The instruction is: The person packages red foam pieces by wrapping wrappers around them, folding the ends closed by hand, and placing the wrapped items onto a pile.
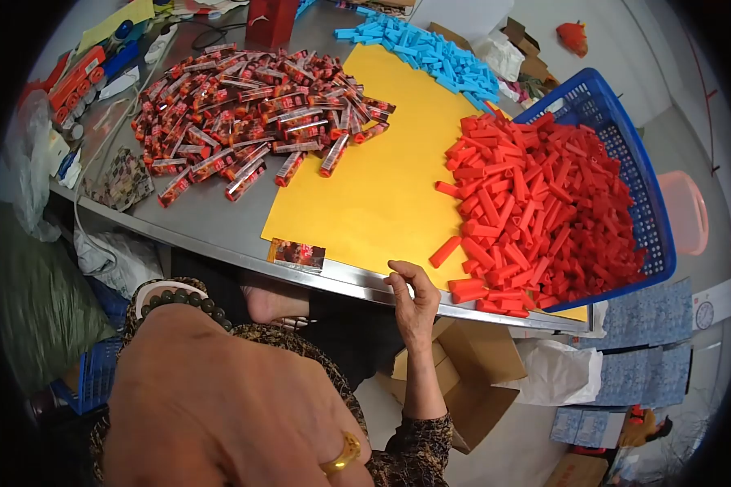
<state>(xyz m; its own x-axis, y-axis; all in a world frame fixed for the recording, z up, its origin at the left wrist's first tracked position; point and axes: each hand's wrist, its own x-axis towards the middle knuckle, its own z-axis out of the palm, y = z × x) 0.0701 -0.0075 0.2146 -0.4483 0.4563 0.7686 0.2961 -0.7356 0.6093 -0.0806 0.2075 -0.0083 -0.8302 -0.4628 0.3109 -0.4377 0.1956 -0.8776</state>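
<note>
My left hand (pixel 227 398) is raised close to the camera, its back filling the lower left. It wears a gold ring and a dark bead bracelet (pixel 183 300); its fingers run out of sight. Over the table's front edge is my right hand (pixel 416 304), fingers bent, with a small gap between thumb and forefinger and nothing visible in it. Left of it, a small dark-red printed wrapper (pixel 299 254) lies at the edge of the yellow sheet (pixel 374 170). Loose red stick-shaped pieces (pixel 536 203) are heaped to the right of this hand.
Wrapped red printed tubes (pixel 252 114) form a pile on the metal table (pixel 195 215). Blue pieces (pixel 422 53) lie at the back. A blue basket (pixel 666 219) is tipped behind the red heap. Below stands an open cardboard box (pixel 471 390).
</note>
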